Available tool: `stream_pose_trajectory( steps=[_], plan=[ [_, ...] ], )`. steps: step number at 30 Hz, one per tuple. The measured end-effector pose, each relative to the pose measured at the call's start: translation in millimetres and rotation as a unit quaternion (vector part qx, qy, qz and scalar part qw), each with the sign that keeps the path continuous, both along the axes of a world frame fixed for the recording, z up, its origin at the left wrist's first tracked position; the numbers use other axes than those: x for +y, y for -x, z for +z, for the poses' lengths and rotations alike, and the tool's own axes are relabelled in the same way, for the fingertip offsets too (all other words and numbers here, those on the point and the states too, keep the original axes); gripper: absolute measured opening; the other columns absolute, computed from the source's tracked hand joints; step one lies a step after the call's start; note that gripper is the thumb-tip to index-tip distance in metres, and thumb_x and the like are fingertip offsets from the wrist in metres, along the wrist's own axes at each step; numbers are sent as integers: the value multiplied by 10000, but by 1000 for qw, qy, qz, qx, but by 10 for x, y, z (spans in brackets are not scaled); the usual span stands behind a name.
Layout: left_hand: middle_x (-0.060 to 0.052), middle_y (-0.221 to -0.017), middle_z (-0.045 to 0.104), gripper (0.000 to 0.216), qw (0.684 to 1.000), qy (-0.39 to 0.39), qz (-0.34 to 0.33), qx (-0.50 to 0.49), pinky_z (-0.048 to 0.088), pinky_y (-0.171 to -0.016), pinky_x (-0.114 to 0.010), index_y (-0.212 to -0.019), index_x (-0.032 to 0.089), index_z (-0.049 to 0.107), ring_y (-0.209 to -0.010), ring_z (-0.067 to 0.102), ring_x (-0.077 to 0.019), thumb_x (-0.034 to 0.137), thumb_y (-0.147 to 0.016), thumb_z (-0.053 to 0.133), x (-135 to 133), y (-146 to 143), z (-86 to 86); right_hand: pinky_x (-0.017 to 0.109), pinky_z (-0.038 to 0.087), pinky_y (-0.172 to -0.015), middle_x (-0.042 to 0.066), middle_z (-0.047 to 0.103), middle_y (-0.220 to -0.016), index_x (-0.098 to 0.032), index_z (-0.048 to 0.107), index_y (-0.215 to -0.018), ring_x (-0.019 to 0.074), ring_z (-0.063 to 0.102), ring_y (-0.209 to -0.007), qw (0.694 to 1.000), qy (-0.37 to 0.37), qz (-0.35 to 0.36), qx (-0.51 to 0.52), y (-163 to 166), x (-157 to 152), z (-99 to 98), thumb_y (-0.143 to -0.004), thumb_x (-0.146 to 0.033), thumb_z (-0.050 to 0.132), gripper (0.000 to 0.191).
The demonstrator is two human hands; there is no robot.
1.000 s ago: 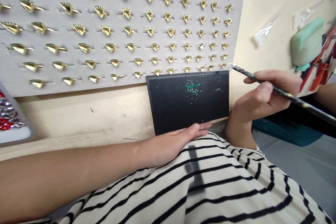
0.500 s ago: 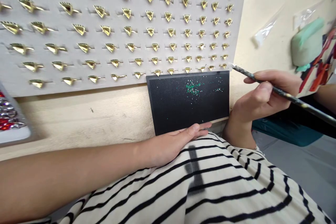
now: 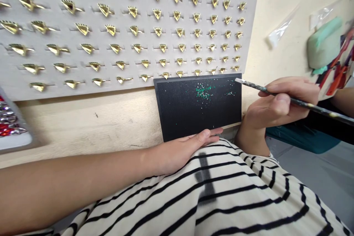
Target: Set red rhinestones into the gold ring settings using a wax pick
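Observation:
My right hand pinches a slim dark speckled pick with a white tip, which sits at the top right corner of a black ribbed pad. Tiny green and white specks lie scattered on the pad's upper half. My left hand lies flat and relaxed against the pad's lower edge, holding nothing. Above the pad, a grey board carries rows of several gold pointed ring-like pieces, each set in a slot.
A tray of red and silver stones sits at the far left on a cream surface. To the right lie a clear plastic strip, a green pad and patterned cloth. My striped shirt fills the bottom.
My right hand has brought the pick's tip down and left, from just off the pad to its top right corner, and the pick lies flatter. My left hand has not moved.

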State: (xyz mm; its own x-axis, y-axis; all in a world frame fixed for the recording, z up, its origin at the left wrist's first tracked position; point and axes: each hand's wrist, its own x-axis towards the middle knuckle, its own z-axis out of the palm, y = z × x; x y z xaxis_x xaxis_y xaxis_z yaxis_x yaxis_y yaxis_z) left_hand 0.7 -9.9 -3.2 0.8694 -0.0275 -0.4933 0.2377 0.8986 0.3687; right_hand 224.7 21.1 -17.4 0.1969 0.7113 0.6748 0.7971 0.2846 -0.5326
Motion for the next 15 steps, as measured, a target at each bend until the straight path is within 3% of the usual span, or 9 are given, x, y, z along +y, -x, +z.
stream_pose_trajectory(
  steps=[15],
  plan=[
    [105, -1425, 481, 544, 1000, 0, -13, 9, 167, -1194, -300, -1417, 390, 362, -1376, 372, -142, 619, -945, 216, 30, -8, 31, 277, 361, -643, -38, 372, -503, -144, 475, -641, 46, 462, -574, 1000, 20, 0, 11, 28, -12, 36, -677, -148, 385, 96]
  ],
)
